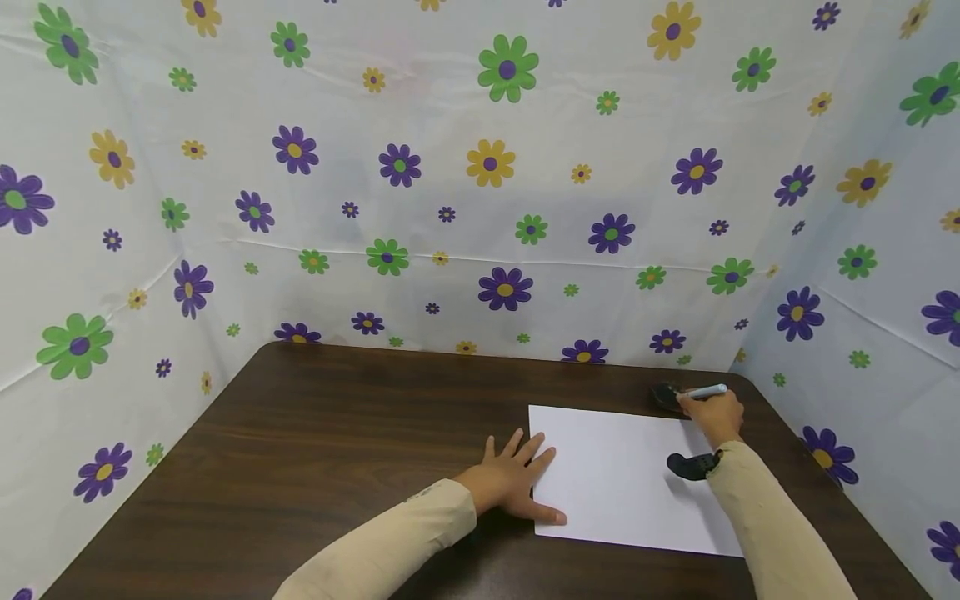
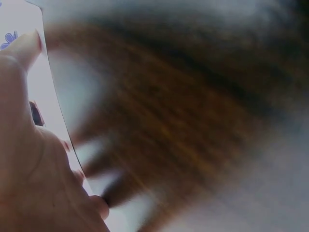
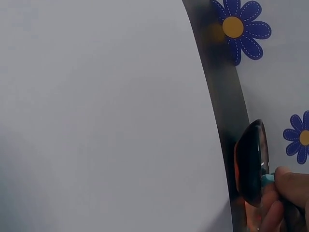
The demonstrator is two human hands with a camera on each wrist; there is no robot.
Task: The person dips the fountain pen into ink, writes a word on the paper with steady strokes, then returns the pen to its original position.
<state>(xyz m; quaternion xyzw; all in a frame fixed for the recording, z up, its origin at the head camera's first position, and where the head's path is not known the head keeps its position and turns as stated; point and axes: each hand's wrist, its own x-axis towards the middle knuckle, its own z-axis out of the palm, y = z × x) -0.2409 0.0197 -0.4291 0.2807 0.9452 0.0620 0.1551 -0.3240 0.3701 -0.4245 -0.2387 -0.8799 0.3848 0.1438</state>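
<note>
A large sheet of white paper [image 1: 615, 483] lies on the dark wooden table. My left hand [image 1: 513, 479] rests spread across its left edge, thumb and fingertips on the sheet. Beyond the paper's far right corner, my right hand [image 1: 716, 415] pinches a pale marker [image 1: 707, 391]. Just left of that hand sits a small dark, shiny bowl [image 1: 666, 397]. From the right wrist, a teal end of the marker [image 3: 268, 179] shows between thumb and fingers, right at the bowl's rim [image 3: 262, 145]. What the bowl contains cannot be seen.
The wooden table [image 1: 360, 433] stretches out to the left of the paper. A flower-printed white sheet [image 1: 450, 167] hangs behind and along both sides. A black wrist camera [image 1: 692, 467] sticks out from the right sleeve above the paper.
</note>
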